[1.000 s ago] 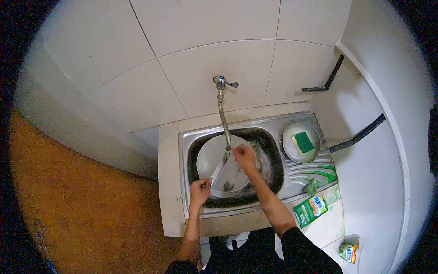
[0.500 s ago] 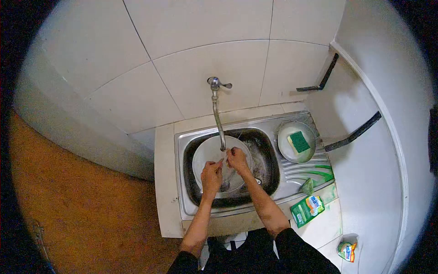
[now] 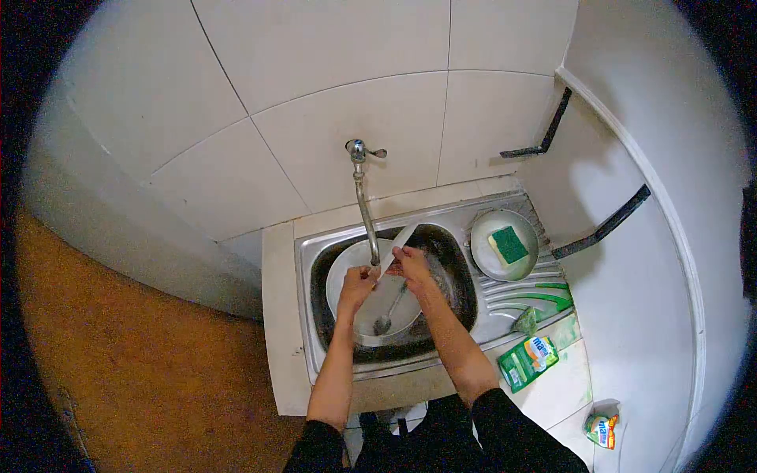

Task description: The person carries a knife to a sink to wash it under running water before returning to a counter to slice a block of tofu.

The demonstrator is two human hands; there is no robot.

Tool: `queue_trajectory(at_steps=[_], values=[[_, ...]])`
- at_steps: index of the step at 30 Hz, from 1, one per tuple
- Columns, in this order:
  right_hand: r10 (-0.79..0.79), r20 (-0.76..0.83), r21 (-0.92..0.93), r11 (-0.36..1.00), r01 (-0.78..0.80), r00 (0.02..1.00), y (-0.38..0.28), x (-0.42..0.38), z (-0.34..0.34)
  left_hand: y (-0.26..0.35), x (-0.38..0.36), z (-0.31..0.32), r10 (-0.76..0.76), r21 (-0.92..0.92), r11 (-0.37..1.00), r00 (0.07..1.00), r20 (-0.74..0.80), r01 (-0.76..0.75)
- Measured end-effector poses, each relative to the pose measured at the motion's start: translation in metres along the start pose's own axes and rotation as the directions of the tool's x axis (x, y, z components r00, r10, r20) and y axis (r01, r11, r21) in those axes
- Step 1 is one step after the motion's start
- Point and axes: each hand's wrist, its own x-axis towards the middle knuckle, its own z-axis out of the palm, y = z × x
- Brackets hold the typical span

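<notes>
Head view: a person stands at a steel sink (image 3: 311, 315) set against a tiled wall, both hands under the tap (image 3: 363, 197).
Left hand: the left hand (image 3: 356, 284) is closed around the lower end of a long, thin, pale utensil (image 3: 397, 246) — it looks like a knife, though the blur leaves that unsure.
Right hand: the right hand (image 3: 410, 264) has its fingers pinched on the middle of the same utensil, just right of the spout's outlet.
Utensil: it slants up and to the right from the left hand, its tip over the far rim of the basin.
Plate: a white plate (image 3: 347, 272) lies flat in the basin under the hands, with a spoon (image 3: 386, 315) resting on it.
Change from a second ago: the left hand was then down at the plate's near edge; it has since come up to join the right hand — the plate is no longer held.
Change from half a second ago: the hands were already together at the spout; now the utensil shows plainly, stretched between them.
Drainboard: a metal dish (image 3: 485, 260) holding a green sponge (image 3: 508, 244) sits to the right of the basin.
Counter: a green soap pouch (image 3: 528, 361) lies near the front edge.
</notes>
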Motion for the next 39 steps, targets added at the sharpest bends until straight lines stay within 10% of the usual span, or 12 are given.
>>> queue_trajectory(at_steps=[8, 14, 17, 20, 22, 29, 33, 39], values=[[-0.075, 0.0, 0.056, 0.996, 0.075, 0.997, 0.004, -0.018, 0.005, -0.002, 0.011, 0.015, -0.003, -0.289, 0.957, 1.0, -0.013, -0.001], [-0.103, -0.159, 0.069, 0.991, 0.116, 0.982, 0.013, -0.014, -0.01, -0.009, 0.033, 0.044, 0.025, -0.037, 0.999, 0.998, -0.056, -0.027], [-0.147, -0.172, 0.068, 0.985, 0.16, 0.974, 0.007, -0.016, -0.02, -0.057, 0.062, 0.064, 0.602, 0.359, 0.769, 0.788, -0.128, -0.529], [-0.213, -0.202, 0.03, 0.974, 0.223, 0.956, 0.002, -0.012, -0.03, -0.054, 0.069, 0.062, 0.83, 0.76, 0.342, 0.557, 0.031, -0.553], [-0.237, -0.251, -0.002, 0.97, 0.244, 0.939, 0.006, 0.0, -0.037, -0.023, 0.056, 0.049, 0.44, 0.491, 0.759, 0.893, 0.1, -0.429], [-0.226, -0.266, -0.017, 0.973, 0.229, 0.937, -0.02, 0.008, -0.033, -0.01, 0.051, 0.031, 0.044, 0.178, 0.981, 0.984, 0.175, -0.076], [-0.25, -0.21, 0.023, 0.965, 0.261, 0.945, -0.019, 0.009, -0.032, -0.032, 0.05, 0.037, 0.358, 0.342, 0.879, 0.934, -0.017, -0.331], [-0.191, -0.184, -0.262, 0.955, 0.139, 0.964, -0.041, -0.01, -0.034, -0.007, 0.025, 0.025, 0.287, 0.513, 0.835, 0.953, -0.1, -0.197]])
